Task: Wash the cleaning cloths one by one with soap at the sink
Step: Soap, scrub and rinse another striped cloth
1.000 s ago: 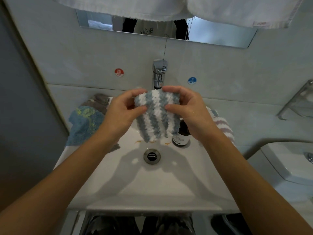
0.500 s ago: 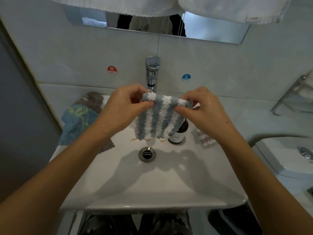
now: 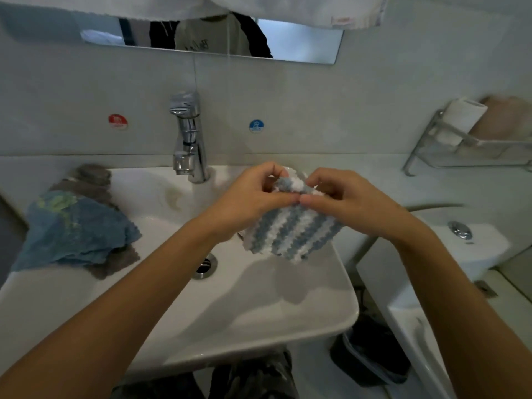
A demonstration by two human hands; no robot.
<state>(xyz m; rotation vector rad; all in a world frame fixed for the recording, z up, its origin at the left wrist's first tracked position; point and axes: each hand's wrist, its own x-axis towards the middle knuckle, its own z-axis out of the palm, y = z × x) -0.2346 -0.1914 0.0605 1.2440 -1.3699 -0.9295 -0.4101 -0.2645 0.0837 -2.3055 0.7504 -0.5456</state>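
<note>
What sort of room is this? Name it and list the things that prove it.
Most likely a small bathroom: a white sink with a chrome tap, a mirror on the wall above, and a toilet cistern beside the basin.

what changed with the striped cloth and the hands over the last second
Both hands, left hand and right hand, carried the striped cloth from in front of the tap to the sink's right side, and their thumbs have come together on it. Neither hand let go. The blue cloth stayed on the left rim, and no water shows at the tap.
</note>
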